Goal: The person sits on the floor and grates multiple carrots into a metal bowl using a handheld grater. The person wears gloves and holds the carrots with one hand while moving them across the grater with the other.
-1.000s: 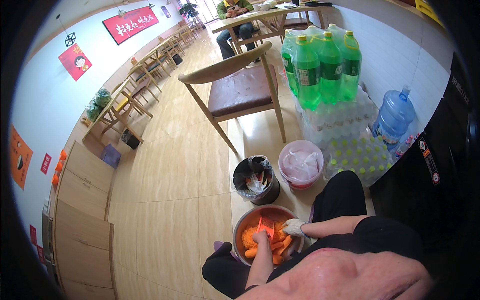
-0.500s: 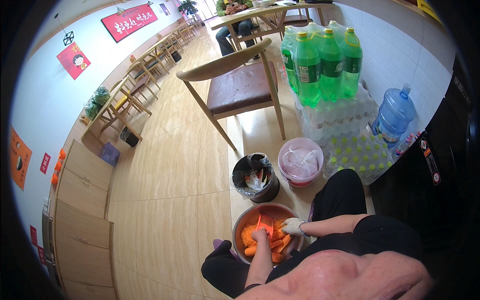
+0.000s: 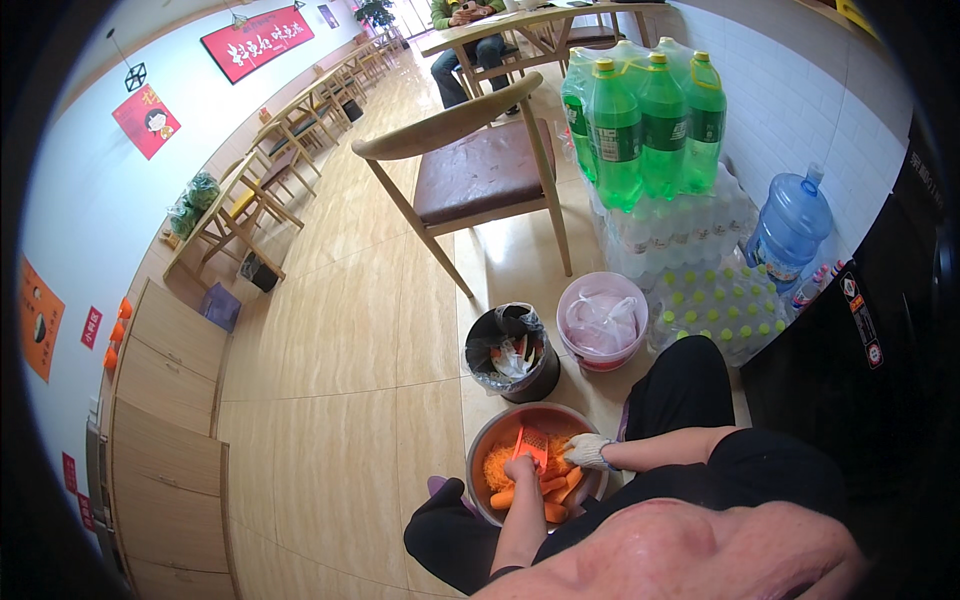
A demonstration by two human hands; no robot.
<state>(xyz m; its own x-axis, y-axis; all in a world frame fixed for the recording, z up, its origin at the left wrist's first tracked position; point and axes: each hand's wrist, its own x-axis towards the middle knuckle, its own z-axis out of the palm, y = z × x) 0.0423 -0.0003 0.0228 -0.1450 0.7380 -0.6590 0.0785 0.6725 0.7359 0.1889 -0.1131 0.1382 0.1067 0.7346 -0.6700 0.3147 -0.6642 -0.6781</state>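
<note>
A wide metal basin (image 3: 474, 452) sits on the floor between my knees, with shredded carrot (image 3: 494, 466) heaped inside. Several whole peeled carrots (image 3: 556, 513) lie at its near side. My bare left hand (image 3: 520, 469) is closed round the handle of an orange grater (image 3: 533, 442), which leans in the basin over the shreds. On my right hand (image 3: 588, 452) is a whitish knit glove. Its fingers are curled at the right of the grater, over the shreds, and whatever they may hold is hidden.
Just beyond the basin stand a lined black bin (image 3: 511, 352) with scraps and a pink bucket (image 3: 602, 321) holding a plastic bag. Packs of green bottles (image 3: 640, 130) and a blue water jug (image 3: 790, 225) line the right wall. A wooden chair (image 3: 470, 170) stands ahead; a person sits farther back.
</note>
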